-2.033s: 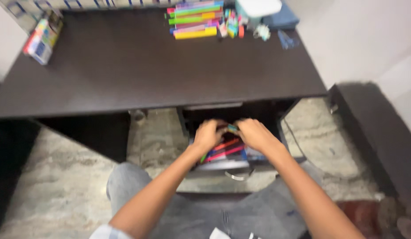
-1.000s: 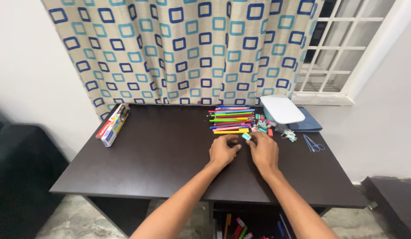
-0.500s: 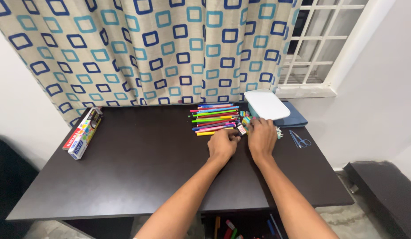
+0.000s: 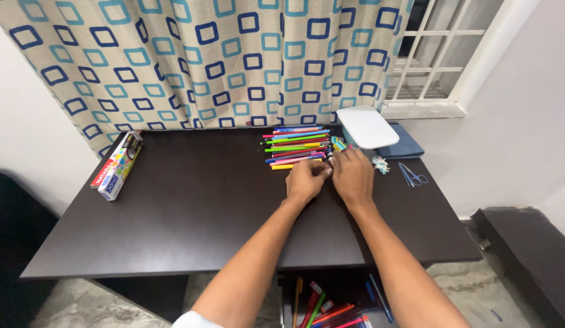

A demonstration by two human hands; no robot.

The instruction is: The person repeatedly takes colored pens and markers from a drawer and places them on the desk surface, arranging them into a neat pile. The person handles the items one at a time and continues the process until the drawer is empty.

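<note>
1 long flat carton (image 4: 116,165), white and red with coloured dots, lies at the desk's (image 4: 191,206) far-left corner.

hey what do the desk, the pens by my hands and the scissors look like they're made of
Desk: probably wood laminate, dark brown and matt, with a faint grain and soft glare. Pens: likely plastic, bright solid colours with a slight sheen. Scissors: blue handles that look plastic; the blades are too small to judge. Both the left hand and right hand rest at the pens' near edge.
</note>
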